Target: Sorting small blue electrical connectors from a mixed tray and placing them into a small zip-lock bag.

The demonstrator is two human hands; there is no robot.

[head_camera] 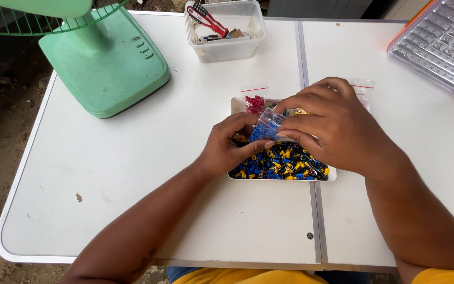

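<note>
A shallow white tray [330, 175] in the middle of the table holds several small blue, yellow and black connector pieces [285, 165]. Over it, my left hand [227, 147] and my right hand [332, 123] together hold a small clear plastic bag of blue pieces [265, 128]. The left fingers pinch its lower edge; the right fingers grip its top. A small zip bag of red pieces [254, 102] lies at the tray's far left corner. Another clear zip bag [364, 87] peeks out behind my right hand.
A green fan base [106, 63] with its grille stands at the far left. A clear plastic tub [227, 46] holding a red-handled tool [206, 18] sits at the back centre. A clear ridged panel with an orange edge [440, 44] lies at the back right. The white table [132, 173] has a seam right of centre.
</note>
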